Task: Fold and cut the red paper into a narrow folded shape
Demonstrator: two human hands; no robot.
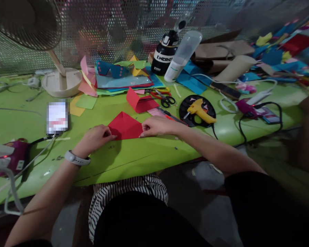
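A folded red paper [125,127] with a peak at its far side lies on the green table [134,154]. My left hand [99,135], below a wrist with a pale watch, pinches its left corner. At the right corner, my right hand [154,126] has its fingers closed on the same paper. Just behind stands another folded red paper [140,101], touching neither hand. Scissors [167,99] lie beside that second piece.
A yellow glue gun [201,111] rests on a black round tray [184,106]. Behind are a black bottle [163,56], a tilted clear bottle [181,55] and paper sheets. A fan [61,80], a phone [57,117] and corded purple power strips [14,156] stand around.
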